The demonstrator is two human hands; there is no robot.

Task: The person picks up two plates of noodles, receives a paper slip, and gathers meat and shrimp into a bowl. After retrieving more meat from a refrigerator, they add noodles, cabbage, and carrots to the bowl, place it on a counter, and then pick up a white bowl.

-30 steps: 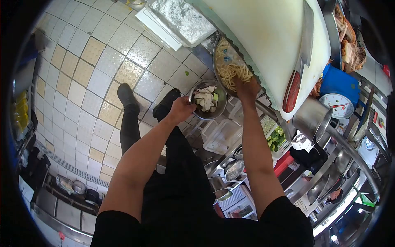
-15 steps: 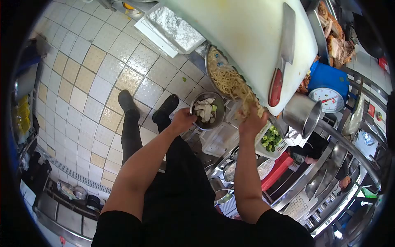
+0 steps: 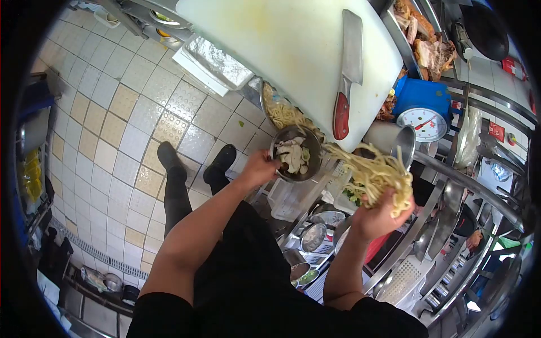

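Observation:
My left hand (image 3: pixel 262 169) grips the rim of a metal bowl (image 3: pixel 315 160) that holds pale sliced pieces (image 3: pixel 293 155) with a bit of green. My right hand (image 3: pixel 383 217) is closed around a big clump of thick yellow noodles (image 3: pixel 375 174); long strands trail to the left toward the bowl's side. More noodles (image 3: pixel 284 114) lie in a large round container, partly hidden under the edge of a white cutting board (image 3: pixel 282 45). On the board rests a cleaver (image 3: pixel 350 62) with a red handle, away from both hands.
Right of the board stand a metal pot (image 3: pixel 403 141), a blue dial scale (image 3: pixel 422 123) and a tray of cooked meat (image 3: pixel 434 53). Below are clear plastic tubs (image 3: pixel 287 200) and small bowls (image 3: pixel 313 236). A white tub (image 3: pixel 220 62) of powder sits left of the board.
My right hand has lifted the noodles out of the large container and swung them right and toward me. My left hand has shifted the bowl slightly right. The view has turned a little.

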